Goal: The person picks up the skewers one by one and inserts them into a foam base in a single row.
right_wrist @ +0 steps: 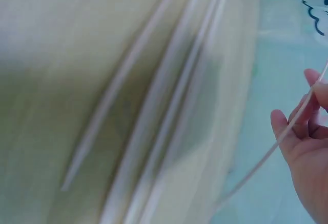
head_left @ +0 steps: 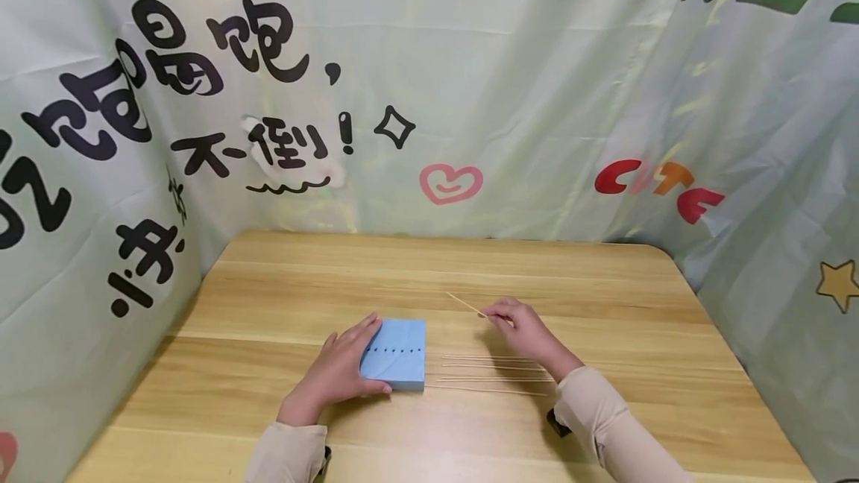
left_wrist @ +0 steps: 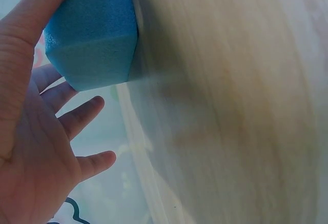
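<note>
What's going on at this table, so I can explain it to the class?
A person's left hand holds a blue block that has a row of dark dots across its top. The right hand pinches a thin stick above the wooden table, its tip clear of the block. More thin sticks lie on the table, right of the block.

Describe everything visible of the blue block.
The blue block is a thick, squarish slab, finely grained and foam-like in the left wrist view. A straight row of small dark dots, perhaps holes, crosses its top. It lies flat on the wooden table. The left hand holds it from its left side, thumb at the near face.
</note>
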Motion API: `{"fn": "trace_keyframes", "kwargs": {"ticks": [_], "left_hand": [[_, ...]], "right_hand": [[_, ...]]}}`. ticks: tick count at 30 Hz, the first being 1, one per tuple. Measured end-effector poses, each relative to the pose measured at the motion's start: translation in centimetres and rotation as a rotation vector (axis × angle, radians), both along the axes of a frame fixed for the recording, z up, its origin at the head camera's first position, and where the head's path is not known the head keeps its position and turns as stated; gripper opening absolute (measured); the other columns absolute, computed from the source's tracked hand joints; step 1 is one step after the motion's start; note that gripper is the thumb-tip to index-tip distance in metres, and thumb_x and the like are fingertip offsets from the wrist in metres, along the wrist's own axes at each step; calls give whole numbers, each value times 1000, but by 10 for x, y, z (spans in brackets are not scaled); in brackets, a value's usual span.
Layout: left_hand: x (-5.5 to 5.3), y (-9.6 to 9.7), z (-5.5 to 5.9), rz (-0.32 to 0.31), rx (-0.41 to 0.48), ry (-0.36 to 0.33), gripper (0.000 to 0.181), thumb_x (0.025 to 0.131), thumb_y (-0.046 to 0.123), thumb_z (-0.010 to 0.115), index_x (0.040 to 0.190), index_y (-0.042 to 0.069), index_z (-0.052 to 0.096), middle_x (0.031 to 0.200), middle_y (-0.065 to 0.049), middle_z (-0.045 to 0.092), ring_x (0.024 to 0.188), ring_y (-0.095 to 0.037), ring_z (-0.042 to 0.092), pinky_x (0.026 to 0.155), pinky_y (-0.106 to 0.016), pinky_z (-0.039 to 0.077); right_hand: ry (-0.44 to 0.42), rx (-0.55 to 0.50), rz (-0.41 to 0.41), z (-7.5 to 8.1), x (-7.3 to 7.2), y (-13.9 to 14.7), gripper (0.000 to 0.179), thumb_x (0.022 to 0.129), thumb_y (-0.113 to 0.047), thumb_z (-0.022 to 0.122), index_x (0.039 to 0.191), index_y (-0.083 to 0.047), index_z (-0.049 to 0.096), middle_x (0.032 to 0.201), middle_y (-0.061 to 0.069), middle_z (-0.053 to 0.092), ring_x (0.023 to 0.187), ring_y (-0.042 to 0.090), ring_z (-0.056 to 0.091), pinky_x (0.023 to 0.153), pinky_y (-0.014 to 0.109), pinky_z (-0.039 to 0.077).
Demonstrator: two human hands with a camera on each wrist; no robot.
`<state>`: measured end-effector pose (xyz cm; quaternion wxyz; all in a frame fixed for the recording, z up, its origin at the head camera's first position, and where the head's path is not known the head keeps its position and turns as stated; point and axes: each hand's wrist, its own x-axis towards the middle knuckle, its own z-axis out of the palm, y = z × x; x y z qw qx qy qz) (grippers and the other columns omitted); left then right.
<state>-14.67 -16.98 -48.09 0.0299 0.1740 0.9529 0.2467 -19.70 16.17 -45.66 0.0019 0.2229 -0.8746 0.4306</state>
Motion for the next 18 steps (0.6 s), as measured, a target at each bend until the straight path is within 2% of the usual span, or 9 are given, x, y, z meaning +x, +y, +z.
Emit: {"fn": "trace_keyframes", "kwargs": {"ticks": [2,8,14,18], "left_hand": [[0,0,-1,2,3,-6,112,59,52,84,147,8,32,154,-7,26,137,-31,32,106,-65,18],[-1,0,0,-2,10,14,112,59,50,85,148,8,31,154,-7,27,137,-31,32,107,-64,18],[-1,-1,3,2,-5,2,112,60,49,85,148,8,30,154,-6,27,137,-29,31,107,-64,19],[-2,-1,2,-2,-13,6,113,60,51,85,149,8,29,154,-6,27,138,-28,31,107,-63,19]], "right_hand": [[8,-32,-1,5,0,-2,15,91,4,56,99,4,69,95,12,64,84,14,57,76,26,53],[-25,-172,-36,21,1,-6,14,93,-3,57,97,5,67,96,13,63,85,20,58,69,19,49],[-69,-255,-44,34,2,-11,14,95,-8,55,97,3,65,103,19,62,87,7,58,73,22,50],[-78,-302,-58,41,4,-15,14,95,-9,55,97,2,64,106,21,62,85,4,58,70,23,50]]}}
